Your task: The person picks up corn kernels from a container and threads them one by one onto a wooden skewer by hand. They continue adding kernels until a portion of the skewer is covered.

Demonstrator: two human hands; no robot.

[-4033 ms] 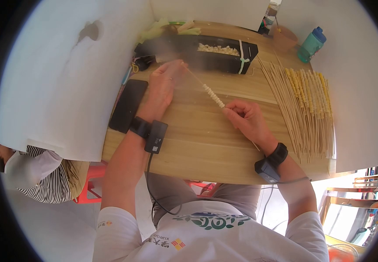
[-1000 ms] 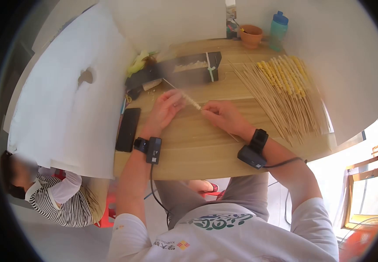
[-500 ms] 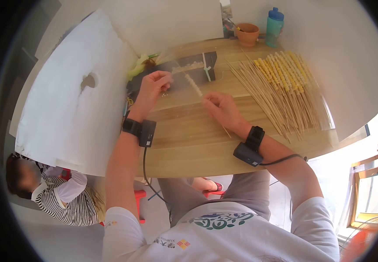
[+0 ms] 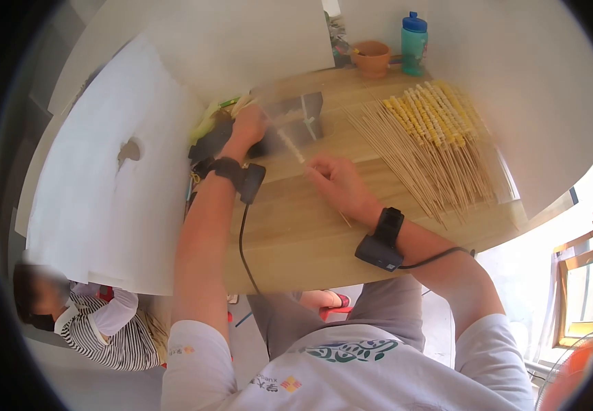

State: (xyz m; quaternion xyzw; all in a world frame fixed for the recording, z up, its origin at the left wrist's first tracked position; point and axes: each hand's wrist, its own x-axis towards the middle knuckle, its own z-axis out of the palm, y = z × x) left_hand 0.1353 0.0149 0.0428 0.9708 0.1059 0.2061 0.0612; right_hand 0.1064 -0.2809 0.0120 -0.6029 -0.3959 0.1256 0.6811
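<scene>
Pinched in my right hand [image 4: 337, 181] is a thin stick strung with small pale pieces [image 4: 290, 146], slanting up and to the left over the wooden table; its bare lower end shows below the hand. My left hand [image 4: 249, 125] reaches over the black tray [image 4: 293, 113], at the tray's left part, near some green and yellow leafy material [image 4: 204, 127]. Its fingers are blurred and point away, so their grip is hidden. To the right lie several sticks strung with yellow and whitish pieces [image 4: 430, 113], beside many bare sticks [image 4: 406, 161].
At the table's back stand an orange-brown pot [image 4: 372, 59] and a blue-green bottle [image 4: 414, 46]. White panels [image 4: 97, 185] rise at left, back and right. A person in a striped top [image 4: 108, 339] sits at lower left. Cables run from both wrist devices.
My left hand has moved away from me, over the tray. The threaded stick and my right hand appear slightly lower and further left. The whole view has shifted a little.
</scene>
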